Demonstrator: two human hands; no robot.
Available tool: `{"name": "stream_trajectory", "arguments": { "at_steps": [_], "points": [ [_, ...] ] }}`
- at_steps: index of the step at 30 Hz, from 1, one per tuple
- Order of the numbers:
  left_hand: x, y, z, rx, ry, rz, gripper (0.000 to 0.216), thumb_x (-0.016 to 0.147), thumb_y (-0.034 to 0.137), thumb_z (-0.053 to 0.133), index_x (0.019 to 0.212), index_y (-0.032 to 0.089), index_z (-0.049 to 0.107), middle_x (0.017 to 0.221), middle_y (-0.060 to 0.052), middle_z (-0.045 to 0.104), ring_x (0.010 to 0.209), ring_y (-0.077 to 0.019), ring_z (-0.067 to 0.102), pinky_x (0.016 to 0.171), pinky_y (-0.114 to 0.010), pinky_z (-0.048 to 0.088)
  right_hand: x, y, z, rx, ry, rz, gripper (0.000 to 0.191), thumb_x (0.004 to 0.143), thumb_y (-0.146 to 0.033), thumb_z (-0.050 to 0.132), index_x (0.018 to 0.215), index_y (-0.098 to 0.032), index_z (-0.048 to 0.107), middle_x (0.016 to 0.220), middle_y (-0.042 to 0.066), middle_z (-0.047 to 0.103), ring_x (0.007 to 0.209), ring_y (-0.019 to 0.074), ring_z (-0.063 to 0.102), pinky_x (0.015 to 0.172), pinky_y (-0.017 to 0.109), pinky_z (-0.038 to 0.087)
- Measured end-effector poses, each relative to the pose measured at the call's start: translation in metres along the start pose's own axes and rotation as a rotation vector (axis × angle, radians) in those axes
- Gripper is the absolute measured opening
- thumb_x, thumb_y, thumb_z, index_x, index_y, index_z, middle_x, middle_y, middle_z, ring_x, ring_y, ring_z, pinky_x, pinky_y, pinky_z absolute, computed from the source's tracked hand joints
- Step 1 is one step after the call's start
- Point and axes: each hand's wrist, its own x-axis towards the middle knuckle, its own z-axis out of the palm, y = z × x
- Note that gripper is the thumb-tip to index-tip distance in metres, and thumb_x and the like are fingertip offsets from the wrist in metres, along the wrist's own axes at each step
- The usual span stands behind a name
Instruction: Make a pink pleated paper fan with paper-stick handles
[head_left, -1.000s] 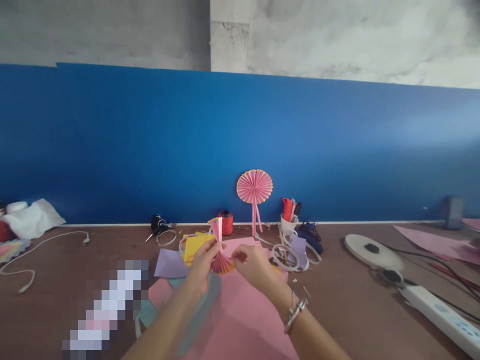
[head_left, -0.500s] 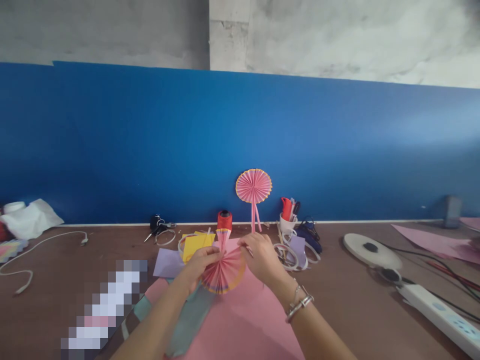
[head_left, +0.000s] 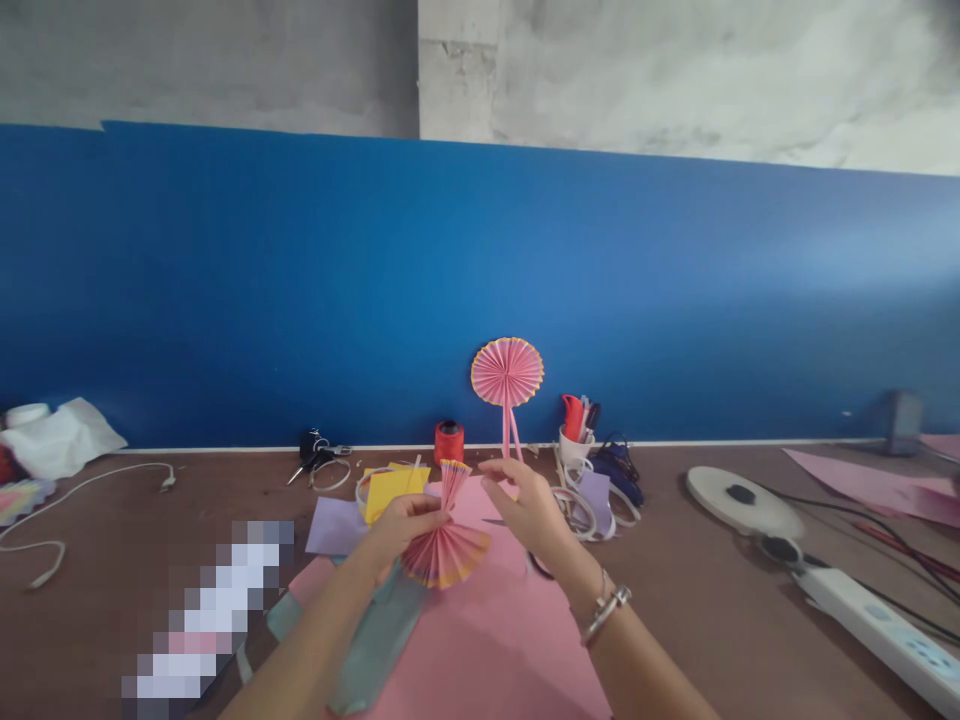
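Note:
My left hand pinches a pink pleated paper fan near its centre. The fan has a yellow and purple edge. Its wide part spreads below my fingers, and a narrow folded part stands up above them. To its right, my right hand is raised with thumb and fingers apart, holding nothing and off the fan. Beneath that hand, partly hidden, lie scissors on a large pink sheet. A round pink paper fan with strip handles leans on the blue partition.
A red spool, yellow paper and purple paper lie beyond my hands. Right of them stand a white pen cup and coiled white strips. Farther right are a round white pad and a power strip; keys lie left.
My right hand has come away from the fan and its fingers have opened. The fan's right side has folded in, leaving a narrower spread, and the scissors now show below.

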Motion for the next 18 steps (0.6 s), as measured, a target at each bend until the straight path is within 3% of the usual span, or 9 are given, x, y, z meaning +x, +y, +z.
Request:
{"name": "stream_trajectory", "arguments": {
  "at_steps": [3,9,18],
  "points": [
    [0.0004,-0.0026,-0.0004,0.066,0.004,-0.003,0.031,0.054,0.034,0.082,0.074,0.013,0.072,0.075,-0.005,0.071,0.070,-0.0168,0.063,0.067,-0.025,0.042,0.0009,0.0035,0.0048,-0.021,0.077,-0.034,0.018,0.077,-0.017,0.054,0.091,-0.019,0.065,0.089,0.006,0.069,0.085,0.0197,0.062,0.077,0.034,0.047],
    [-0.0002,-0.0025,0.0007,0.146,0.024,0.007,0.030,0.052,0.033,0.082,0.071,0.013,0.071,0.072,-0.005,0.071,0.071,-0.0181,0.062,0.068,-0.026,0.041,0.0011,0.0031,0.0059,-0.048,0.051,-0.107,0.019,0.073,-0.010,0.055,0.085,-0.020,0.065,0.081,0.005,0.069,0.079,0.0192,0.063,0.075,0.034,0.047],
    [-0.0010,0.0029,0.0001,-0.035,0.024,0.001,0.031,0.056,0.034,0.082,0.078,0.014,0.073,0.076,-0.005,0.073,0.070,-0.0161,0.064,0.068,-0.023,0.044,0.0009,0.0056,-0.0018,-0.056,-0.043,-0.133,0.028,0.074,-0.009,0.050,0.096,-0.021,0.062,0.081,0.003,0.066,0.079,0.0177,0.060,0.076,0.032,0.046]
  ]
}}
